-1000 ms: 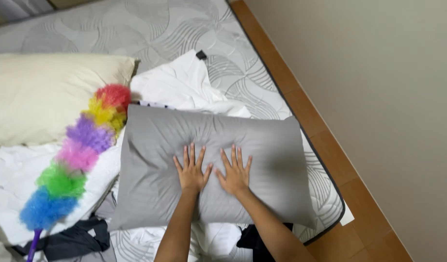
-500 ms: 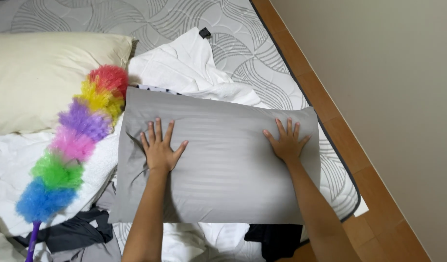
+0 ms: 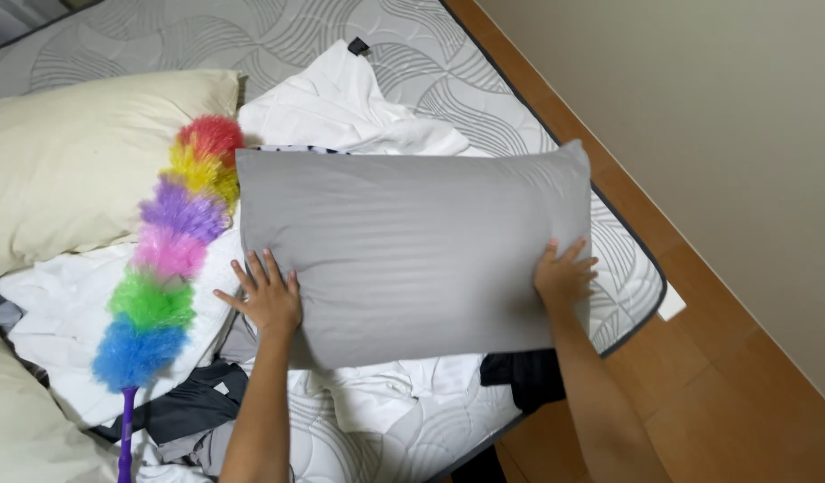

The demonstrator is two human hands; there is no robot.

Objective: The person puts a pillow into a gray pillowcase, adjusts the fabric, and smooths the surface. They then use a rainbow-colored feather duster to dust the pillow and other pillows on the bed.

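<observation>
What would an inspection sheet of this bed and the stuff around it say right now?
Surface: grey patterned mattress, mostly covered.
Job's things: grey pillow, lying flat.
Clutter: rainbow duster, cream pillow, white sheets, dark clothes.
Grippers: left hand and right hand grip the grey pillow's near corners.
Cables: nothing seen.
Surroundings: wooden floor, beige wall.

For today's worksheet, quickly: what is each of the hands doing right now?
Left hand: open, fingers spread, gripping the grey pillow at its left edge.
Right hand: open, gripping its right edge.
</observation>
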